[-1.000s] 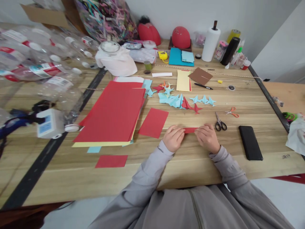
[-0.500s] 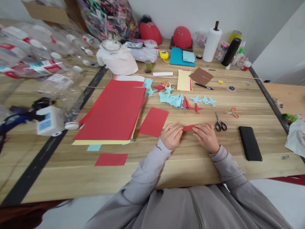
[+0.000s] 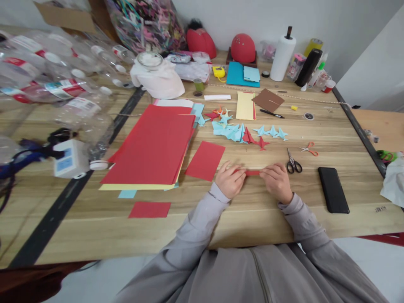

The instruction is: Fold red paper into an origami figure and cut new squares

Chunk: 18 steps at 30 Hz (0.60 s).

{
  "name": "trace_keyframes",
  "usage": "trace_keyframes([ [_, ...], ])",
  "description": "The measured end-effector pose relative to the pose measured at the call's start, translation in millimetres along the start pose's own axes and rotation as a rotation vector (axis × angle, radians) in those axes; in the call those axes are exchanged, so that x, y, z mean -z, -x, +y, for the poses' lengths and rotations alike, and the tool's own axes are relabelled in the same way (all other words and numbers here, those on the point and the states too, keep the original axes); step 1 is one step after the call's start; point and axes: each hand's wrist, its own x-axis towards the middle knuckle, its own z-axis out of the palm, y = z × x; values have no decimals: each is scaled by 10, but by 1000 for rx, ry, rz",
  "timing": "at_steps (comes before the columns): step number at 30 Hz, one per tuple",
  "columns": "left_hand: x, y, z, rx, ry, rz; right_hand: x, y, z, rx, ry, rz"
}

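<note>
My left hand (image 3: 230, 181) pinches the left end of a narrow folded strip of red paper (image 3: 253, 172). At its other end, my right hand (image 3: 276, 182) grips the strip, fingers closed. Both ends of the paper are hidden under my fingers. Left of my hands lies a red paper rectangle (image 3: 205, 160). Beyond them are folded light-blue paper pieces (image 3: 232, 132) and a red folded figure (image 3: 261, 144). Black-handled scissors (image 3: 293, 165) rest just right of my right hand.
A stack of large red sheets (image 3: 151, 147) covers the left of the table, with a small red card (image 3: 149, 209) in front. Plastic bottles (image 3: 63, 90) crowd the far left. A phone (image 3: 333, 190) and orange-handled scissors (image 3: 310, 149) lie to the right; a brown sheet (image 3: 268, 101) is behind.
The visible middle of the red strip now looks narrower and more level. Both hands keep hold of it, with the fingers slightly shifted. The whole view has moved a little.
</note>
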Motion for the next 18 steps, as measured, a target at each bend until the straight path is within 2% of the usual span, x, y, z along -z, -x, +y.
trace_keyframes([
  [4, 82, 84, -192, 98, -18, -2, 89, 45, 158, -86, 4, 62],
  [9, 167, 110, -323, 187, -101, 137, 136, 62, 261, -221, 35, 158],
  [13, 121, 23, -151, 156, -38, 138, 85, 24, 173, -131, -30, 69],
  [18, -15, -66, 85, 23, -3, 97, 1, -2, 24, -49, -61, 22],
])
